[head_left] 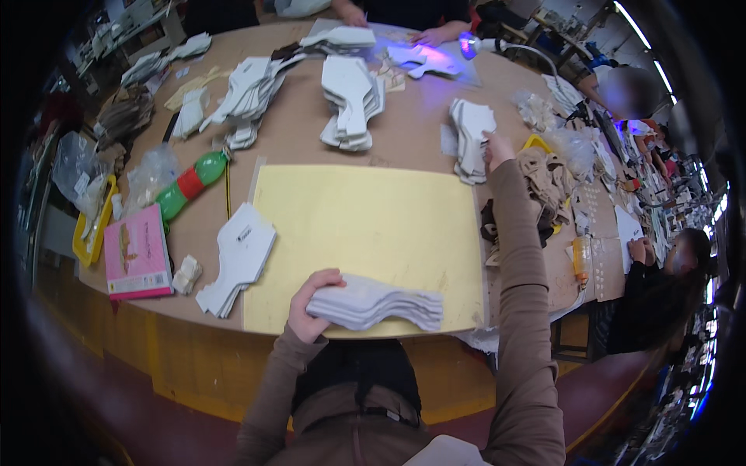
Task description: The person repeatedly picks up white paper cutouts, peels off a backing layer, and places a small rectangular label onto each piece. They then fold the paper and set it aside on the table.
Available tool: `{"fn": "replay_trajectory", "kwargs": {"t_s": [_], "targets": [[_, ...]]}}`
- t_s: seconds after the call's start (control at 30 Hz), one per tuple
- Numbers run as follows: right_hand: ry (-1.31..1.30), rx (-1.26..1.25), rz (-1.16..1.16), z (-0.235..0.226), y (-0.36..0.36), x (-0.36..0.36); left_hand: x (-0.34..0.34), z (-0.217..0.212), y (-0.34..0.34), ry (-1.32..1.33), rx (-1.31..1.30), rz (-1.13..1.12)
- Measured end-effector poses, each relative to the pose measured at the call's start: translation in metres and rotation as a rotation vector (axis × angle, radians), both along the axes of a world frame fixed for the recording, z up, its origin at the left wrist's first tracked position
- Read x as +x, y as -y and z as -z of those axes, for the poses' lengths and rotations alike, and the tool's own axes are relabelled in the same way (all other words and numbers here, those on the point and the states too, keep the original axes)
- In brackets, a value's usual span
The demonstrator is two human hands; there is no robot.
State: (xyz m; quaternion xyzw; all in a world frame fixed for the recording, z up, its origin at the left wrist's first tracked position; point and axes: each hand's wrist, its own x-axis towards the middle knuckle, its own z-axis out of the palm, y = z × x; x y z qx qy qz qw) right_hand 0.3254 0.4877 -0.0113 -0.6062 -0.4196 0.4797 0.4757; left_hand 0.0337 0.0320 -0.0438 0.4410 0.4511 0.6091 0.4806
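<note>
My left hand (309, 307) is closed on the left end of a thick stack of greyish-white cut pieces (379, 302), wavy along the side, at the near edge of a yellow sheet (365, 225). My right arm stretches forward over the sheet's right side. At its end, my right hand (500, 150) grips the right edge of another stack of white shaped pieces (471, 128); some of its fingers are hidden. Left of the sheet lies a fanned stack of white pieces (242, 248) with a small dark mark on top.
More white stacks (347, 89) lie toward the far side. At left are a green bottle (190, 186), a pink book (138, 250) and a yellow tray (95, 225). Brown scraps (544, 182) lie at right. Across the table, a person's hands (429, 36) are near a purple-lit lamp (469, 45).
</note>
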Motion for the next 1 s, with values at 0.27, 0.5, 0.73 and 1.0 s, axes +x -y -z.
{"fn": "replay_trajectory", "kwargs": {"t_s": [0.27, 0.5, 0.73, 1.0], "targets": [[0.410, 0.368, -1.164, -0.093, 0.240, -0.035, 0.007, -0.008, 0.000, -0.077, -0.044, -0.074], [0.982, 0.671, -0.812, -0.022, 0.372, -0.078, 0.034, -0.018, -0.018, -0.059, 0.127, -0.166], [0.942, 0.814, -0.664, -0.023, 0.350, -0.093, 0.006, -0.031, -0.035, -0.397, -0.095, -0.248], [0.857, 0.651, -0.620, -0.020, 0.351, -0.066, -0.038, -0.034, -0.126, -0.107, -0.048, -0.547]]}}
